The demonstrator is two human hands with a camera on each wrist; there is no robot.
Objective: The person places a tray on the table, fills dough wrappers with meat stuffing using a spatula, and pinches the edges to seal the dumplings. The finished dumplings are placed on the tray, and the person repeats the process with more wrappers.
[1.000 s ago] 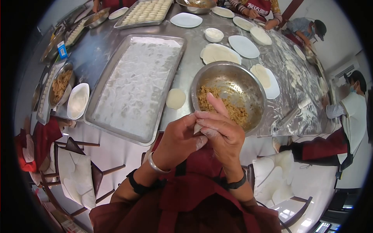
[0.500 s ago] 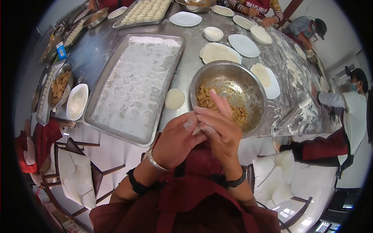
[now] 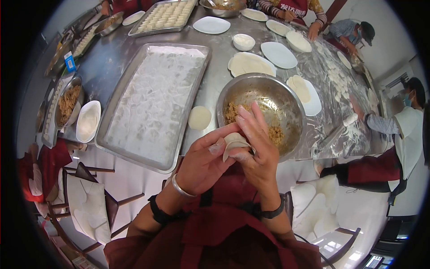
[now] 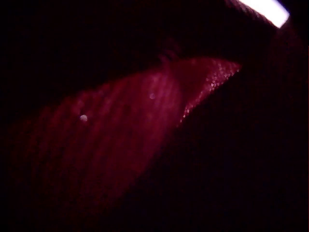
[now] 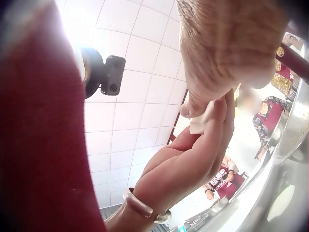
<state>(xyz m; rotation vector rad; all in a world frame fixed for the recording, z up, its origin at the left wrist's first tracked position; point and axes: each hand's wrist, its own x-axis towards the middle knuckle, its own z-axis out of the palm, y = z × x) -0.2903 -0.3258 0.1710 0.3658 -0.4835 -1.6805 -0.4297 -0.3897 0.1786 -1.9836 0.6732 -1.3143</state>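
Note:
A pale, folded dumpling shows between the two hands, in front of the metal bowl of brown filling. My left hand, with a bangle at its wrist, holds it from the left with thumb and index finger. From the other side my right hand pinches the edge with its thumb, its other fingers stretched upward and dusted with flour. In the right wrist view a pale bit of the dumpling peeks out between the left hand and the right hand. The left wrist view is nearly black, with only dark red cloth.
A floured tray lies left of the bowl, with a round wrapper between them. Behind the bowl are a plate of stacked wrappers, a white plate and a flour bowl. Several people work around the table.
The hands have opened apart slightly, and the dumpling, mostly covered before, now shows its folded side. The right fingers have lifted upward. Tray, bowl and round wrapper stay in place.

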